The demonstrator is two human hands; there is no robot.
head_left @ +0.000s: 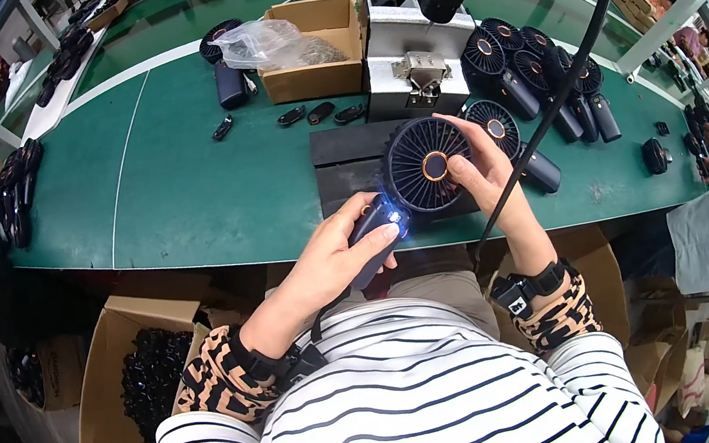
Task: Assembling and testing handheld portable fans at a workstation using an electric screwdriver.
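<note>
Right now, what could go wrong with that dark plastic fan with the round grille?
The fan might start up if the left hand, its thumb near the fan's blue-white light, presses something. The long black cable seems close to the right hand and could snag it.

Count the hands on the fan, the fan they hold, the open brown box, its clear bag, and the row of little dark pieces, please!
Hands (left hand, right hand): 2
Held fan: 1
Open brown box: 1
Clear bag: 1
Little dark pieces: 4
Total: 9
</note>
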